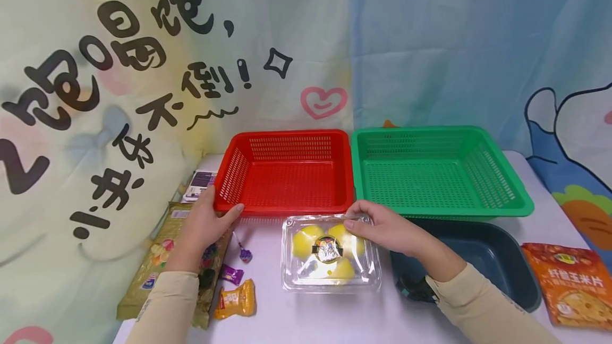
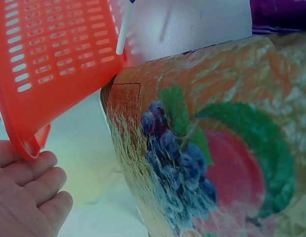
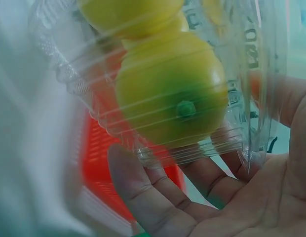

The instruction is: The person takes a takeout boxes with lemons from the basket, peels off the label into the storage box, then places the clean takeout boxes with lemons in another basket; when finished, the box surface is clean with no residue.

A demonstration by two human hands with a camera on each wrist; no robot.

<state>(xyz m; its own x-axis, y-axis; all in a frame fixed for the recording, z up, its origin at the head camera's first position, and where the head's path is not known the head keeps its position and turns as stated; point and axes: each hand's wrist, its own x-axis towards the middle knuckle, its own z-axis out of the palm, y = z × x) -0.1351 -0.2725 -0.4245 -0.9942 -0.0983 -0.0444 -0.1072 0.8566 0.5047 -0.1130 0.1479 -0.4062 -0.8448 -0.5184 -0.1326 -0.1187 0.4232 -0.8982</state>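
Observation:
My right hand [image 1: 382, 227] grips a clear plastic clamshell box [image 1: 306, 280] by its far right corner, thumb on the lid. Several yellow lemons [image 3: 172, 94] show through its walls, and a round label [image 1: 328, 249] sits on top. From the right wrist view, the fingers curl beneath the box's edge. My left hand [image 1: 203, 227] holds the near left corner of the red basket [image 1: 284, 209], its thumb along the front rim. The left wrist view has the fingertips against that rim, beside a gold fruit-print bag [image 2: 242, 64].
A green basket [image 1: 444, 210] stands right of the red one. Before it lies a dark blue basin [image 1: 478, 259], with an orange snack bag [image 1: 569, 285] farther right. A lollipop [image 1: 245, 254], a purple candy [image 1: 231, 274] and an orange-wrapped snack [image 1: 236, 300] lie at left.

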